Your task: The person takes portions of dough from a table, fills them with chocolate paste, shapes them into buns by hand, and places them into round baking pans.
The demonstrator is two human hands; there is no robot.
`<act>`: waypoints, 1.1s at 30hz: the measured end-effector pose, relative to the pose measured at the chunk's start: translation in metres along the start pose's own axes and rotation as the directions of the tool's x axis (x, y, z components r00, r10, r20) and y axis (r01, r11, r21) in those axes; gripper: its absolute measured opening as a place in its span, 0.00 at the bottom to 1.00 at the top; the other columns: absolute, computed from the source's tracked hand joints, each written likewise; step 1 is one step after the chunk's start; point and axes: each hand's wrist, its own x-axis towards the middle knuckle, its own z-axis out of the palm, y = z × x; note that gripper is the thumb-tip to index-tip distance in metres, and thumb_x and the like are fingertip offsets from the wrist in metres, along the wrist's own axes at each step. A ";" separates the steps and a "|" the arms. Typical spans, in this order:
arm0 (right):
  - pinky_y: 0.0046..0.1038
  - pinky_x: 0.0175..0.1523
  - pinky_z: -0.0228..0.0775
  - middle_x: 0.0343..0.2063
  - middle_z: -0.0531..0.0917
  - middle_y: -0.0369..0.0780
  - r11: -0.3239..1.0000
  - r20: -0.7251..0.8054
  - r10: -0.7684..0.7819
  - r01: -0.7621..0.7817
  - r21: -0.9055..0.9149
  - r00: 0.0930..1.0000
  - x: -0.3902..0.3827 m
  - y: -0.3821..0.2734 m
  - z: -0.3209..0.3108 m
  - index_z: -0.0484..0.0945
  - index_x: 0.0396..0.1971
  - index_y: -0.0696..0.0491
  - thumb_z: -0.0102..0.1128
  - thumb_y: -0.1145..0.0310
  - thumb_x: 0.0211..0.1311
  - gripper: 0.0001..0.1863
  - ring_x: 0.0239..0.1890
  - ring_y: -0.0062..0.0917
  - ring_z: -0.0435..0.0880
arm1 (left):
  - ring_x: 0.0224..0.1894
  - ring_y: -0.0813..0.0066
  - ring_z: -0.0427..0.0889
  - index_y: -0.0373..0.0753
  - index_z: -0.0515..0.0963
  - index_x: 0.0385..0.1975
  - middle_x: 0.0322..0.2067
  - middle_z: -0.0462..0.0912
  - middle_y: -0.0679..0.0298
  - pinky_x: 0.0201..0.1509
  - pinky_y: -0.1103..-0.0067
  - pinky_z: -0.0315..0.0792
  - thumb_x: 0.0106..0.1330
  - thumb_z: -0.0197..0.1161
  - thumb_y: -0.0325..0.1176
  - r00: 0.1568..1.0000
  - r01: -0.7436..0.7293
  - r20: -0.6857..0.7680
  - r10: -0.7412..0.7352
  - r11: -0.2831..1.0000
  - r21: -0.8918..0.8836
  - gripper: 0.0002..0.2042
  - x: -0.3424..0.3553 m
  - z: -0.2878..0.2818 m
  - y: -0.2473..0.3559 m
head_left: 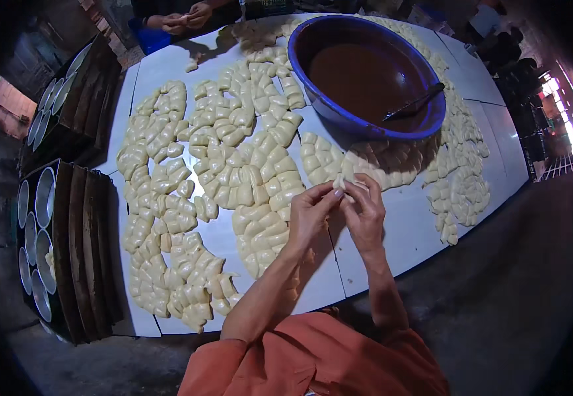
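Observation:
Near the middle of the table, my left hand (309, 212) and my right hand (365, 212) meet with fingers pinched on a small pale dough piece (340, 181). Both hands are closed at the fingertips, and part of the dough is hidden by them. Just beyond lies a row of pale, glossy dough pieces (319, 157) pressed side by side. To the left of my left hand, a broad patch of similar dough pieces (233, 181) covers much of the white table (313, 284). Whether the pieces there are joined, I cannot tell.
A large blue basin (322, 112) of brown liquid stands at the far right, a dark-handled utensil (418, 100) resting in it. More dough pieces (461, 191) lie right of it. Stacked racks with round metal tins (45, 198) border the left side. Across the table, another person's hands (184, 20) hold something small.

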 end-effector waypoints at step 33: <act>0.30 0.32 0.71 0.30 0.81 0.44 0.955 -0.093 0.280 -0.267 0.130 0.955 -0.032 0.019 0.000 0.78 0.34 0.57 0.65 0.72 0.62 0.06 0.27 0.31 0.80 | 0.35 0.82 0.80 0.30 0.81 0.45 0.35 0.85 0.63 0.38 0.83 0.75 0.67 0.65 0.37 0.970 0.126 0.163 -0.178 0.950 0.287 0.15 -0.017 0.000 0.020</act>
